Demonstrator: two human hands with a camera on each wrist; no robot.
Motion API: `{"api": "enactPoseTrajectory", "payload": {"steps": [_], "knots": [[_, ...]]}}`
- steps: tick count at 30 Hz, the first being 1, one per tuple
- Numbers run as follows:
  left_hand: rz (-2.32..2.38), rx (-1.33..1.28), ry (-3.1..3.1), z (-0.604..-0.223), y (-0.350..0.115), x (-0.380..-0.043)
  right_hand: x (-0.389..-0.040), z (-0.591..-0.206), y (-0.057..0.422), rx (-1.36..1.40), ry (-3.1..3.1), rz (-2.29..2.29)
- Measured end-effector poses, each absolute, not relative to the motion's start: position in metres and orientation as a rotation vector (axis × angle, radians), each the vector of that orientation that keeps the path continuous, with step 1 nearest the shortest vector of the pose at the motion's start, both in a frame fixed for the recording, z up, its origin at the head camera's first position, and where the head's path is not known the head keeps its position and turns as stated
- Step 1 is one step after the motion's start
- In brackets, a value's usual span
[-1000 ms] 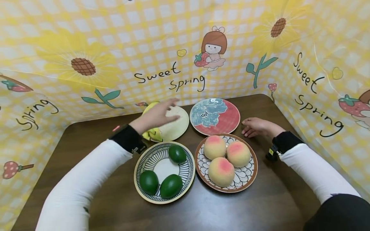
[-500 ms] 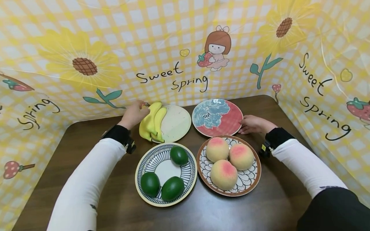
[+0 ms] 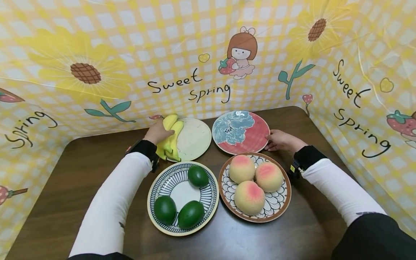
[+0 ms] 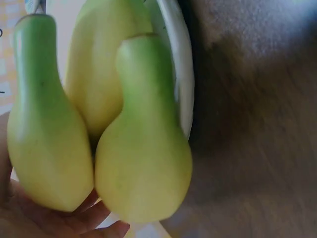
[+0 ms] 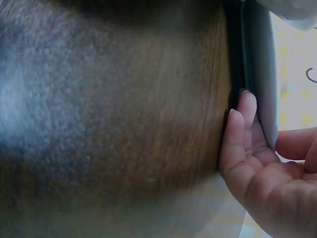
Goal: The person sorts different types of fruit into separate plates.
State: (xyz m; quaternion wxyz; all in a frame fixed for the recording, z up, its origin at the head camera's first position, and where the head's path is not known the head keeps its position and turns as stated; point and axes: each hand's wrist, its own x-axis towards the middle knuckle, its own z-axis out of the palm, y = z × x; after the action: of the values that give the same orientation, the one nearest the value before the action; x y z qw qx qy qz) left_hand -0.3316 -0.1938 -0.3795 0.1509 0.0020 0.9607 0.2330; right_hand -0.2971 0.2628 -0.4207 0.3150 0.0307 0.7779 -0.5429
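My left hand (image 3: 158, 133) grips a bunch of yellow bananas (image 3: 176, 136) from its left side, with the thumb over them. The bananas lie at the left part of a round cream plate (image 3: 196, 139). In the left wrist view the fingers (image 4: 94, 216) curl behind the green-tipped bananas (image 4: 143, 163). At the right my right hand (image 3: 282, 139) pinches the rim of a red plate (image 3: 250, 139) with a blue flower. The right wrist view shows the thumb (image 5: 292, 144) on one side of that rim and the other fingers beneath it.
Nearer me, a black-and-white patterned plate (image 3: 184, 193) holds three green avocado-like fruits (image 3: 191, 214). Beside it, a brown-rimmed plate (image 3: 273, 206) bears three peaches (image 3: 249, 198). The brown table (image 3: 107, 151) meets a yellow checked cloth wall (image 3: 130, 54) at the back and sides.
My left hand went from above the cream plate to the left of the bananas, then onto them, and grips them. The right hand moved left and took hold of the red plate's rim.
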Motion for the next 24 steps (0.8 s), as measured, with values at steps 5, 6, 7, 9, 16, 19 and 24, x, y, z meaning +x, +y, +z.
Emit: {"api": "enactPoseTrajectory", "payload": {"steps": [5,6,7,9,16,19,24], "knots": [[0.797,-0.022,2.714,-0.3817,-0.1927,-0.3305,-0.2949,-0.4191,0.2607,0.075,2.068,-1.432],[0.816,-0.033,2.709,-0.3814,-0.1920,-0.3303,-0.2944,-0.4188,0.2603,0.078,2.070,-1.432],[0.832,-0.040,2.703,-0.3814,-0.1912,-0.3302,-0.2939,-0.4187,0.2601,0.077,2.071,-1.431],[0.846,-0.041,2.709,-0.3822,-0.1896,-0.3311,-0.2930,-0.4191,0.2599,0.077,2.076,-1.424],[0.820,0.015,2.770,-0.3896,-0.1952,-0.3383,-0.2917,-0.4207,0.2580,0.070,2.094,-1.414],[0.808,0.032,2.777,-0.3895,-0.1975,-0.3392,-0.2916,-0.4213,0.2577,0.080,2.093,-1.418],[0.782,0.071,2.811,-0.3805,-0.1975,-0.3357,-0.2931,-0.4213,0.2584,0.104,2.096,-1.435]]}}
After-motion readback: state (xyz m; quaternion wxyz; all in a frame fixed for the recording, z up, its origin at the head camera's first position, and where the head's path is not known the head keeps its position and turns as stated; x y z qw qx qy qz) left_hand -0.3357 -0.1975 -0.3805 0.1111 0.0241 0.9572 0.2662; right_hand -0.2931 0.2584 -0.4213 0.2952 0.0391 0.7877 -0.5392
